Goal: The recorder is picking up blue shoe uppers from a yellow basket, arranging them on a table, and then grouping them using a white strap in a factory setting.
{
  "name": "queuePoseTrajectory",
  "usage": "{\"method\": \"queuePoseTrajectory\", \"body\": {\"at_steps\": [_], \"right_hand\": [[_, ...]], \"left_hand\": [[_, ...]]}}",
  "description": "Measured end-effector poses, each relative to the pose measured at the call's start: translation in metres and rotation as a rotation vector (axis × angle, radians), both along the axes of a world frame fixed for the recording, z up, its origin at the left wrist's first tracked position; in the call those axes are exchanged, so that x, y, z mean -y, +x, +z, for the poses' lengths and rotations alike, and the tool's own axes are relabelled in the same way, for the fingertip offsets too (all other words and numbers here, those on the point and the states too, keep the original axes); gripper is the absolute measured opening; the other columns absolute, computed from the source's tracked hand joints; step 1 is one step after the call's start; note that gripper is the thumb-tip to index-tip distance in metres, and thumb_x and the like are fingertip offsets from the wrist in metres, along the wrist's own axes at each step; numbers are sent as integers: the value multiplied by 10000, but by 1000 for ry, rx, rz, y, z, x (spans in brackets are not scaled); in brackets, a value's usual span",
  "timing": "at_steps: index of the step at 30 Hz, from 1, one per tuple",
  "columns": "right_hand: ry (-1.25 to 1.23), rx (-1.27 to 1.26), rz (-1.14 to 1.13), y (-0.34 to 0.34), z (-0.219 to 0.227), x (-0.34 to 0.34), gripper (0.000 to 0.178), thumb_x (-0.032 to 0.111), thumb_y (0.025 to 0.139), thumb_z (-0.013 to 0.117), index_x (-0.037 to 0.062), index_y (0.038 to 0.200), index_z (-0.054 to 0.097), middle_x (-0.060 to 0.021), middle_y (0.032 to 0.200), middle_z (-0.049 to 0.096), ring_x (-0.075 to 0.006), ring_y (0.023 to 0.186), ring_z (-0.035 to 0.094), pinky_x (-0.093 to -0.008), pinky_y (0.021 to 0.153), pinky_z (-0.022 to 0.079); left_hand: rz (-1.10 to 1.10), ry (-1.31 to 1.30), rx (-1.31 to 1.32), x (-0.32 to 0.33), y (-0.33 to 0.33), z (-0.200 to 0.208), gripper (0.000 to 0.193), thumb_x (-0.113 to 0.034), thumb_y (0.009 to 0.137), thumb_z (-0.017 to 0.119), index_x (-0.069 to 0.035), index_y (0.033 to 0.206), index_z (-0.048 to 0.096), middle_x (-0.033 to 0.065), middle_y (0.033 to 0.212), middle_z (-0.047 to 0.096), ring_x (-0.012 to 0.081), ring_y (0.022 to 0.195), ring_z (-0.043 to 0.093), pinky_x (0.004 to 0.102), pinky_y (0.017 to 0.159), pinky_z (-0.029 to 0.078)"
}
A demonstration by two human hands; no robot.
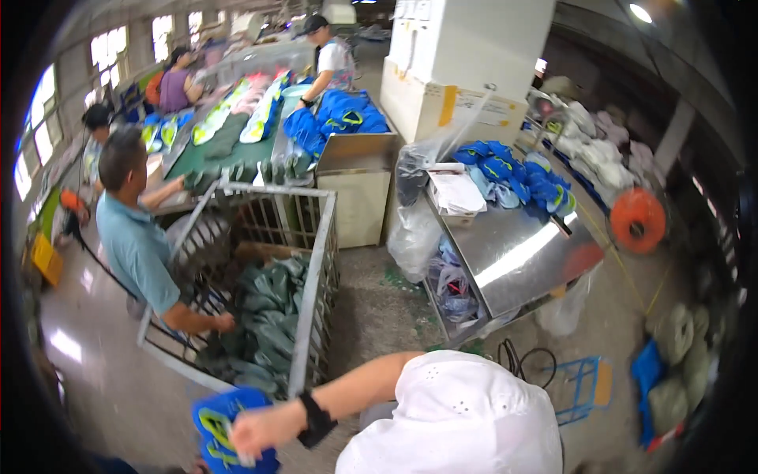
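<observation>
My right arm, in a white sleeve (458, 415) with small eyelet holes and a black wristband (317, 420), reaches across to the lower left. At its end my right hand (264, 433), blurred, is closed on a blue-and-lime fabric piece (215, 430); whether it is one layer or several I cannot tell. The piece hangs just outside the near corner of a grey metal cage cart (309, 300). Dark green pliable pieces (272, 296) lie heaped inside the cart. My left hand does not show.
A co-worker in a light blue shirt (130, 225) stands left of the cart. Right of it are a steel-topped table (521, 257) with blue pieces (501, 170) and papers (458, 192), a white pillar (466, 63), an orange round fan (637, 220) and a blue trolley frame (580, 387).
</observation>
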State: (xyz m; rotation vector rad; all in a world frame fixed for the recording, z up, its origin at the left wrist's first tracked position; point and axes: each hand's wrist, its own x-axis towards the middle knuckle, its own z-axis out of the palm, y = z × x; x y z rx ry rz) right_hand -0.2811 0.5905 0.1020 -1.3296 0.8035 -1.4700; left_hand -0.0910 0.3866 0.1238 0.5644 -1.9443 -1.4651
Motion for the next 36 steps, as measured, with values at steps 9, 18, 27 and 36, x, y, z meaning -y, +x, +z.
{"method": "queuePoseTrajectory", "body": {"at_steps": [9,18,27,36], "right_hand": [[203,-289,264,38,-51,62,271,174,780,490,-70,666,511,-66,538,493,-106,534,446,-297,502,379],[502,-6,368,42,-81,134,307,252,900,440,12,720,507,-26,673,528,-85,666,515,-245,610,407],[823,7,229,77,-145,238,282,218,879,472,25,673,490,2,619,490,-65,625,494,-242,567,402],[821,112,-69,56,-143,387,181,199,848,476,27,842,532,-9,702,523,-93,656,528,-232,604,434]], "left_hand": [[935,706,-295,33,119,-88,334,-271,919,397,10,1020,547,111,985,590,277,897,555,364,751,446],[917,579,-405,31,181,-82,243,-253,885,482,-22,855,549,40,795,536,113,776,494,243,755,376],[790,766,-209,126,141,-154,254,-208,884,477,5,775,563,61,677,550,142,620,521,257,602,442],[475,933,221,306,117,-180,361,-293,880,476,1,1087,510,153,1157,503,205,1050,481,339,900,402]]}}
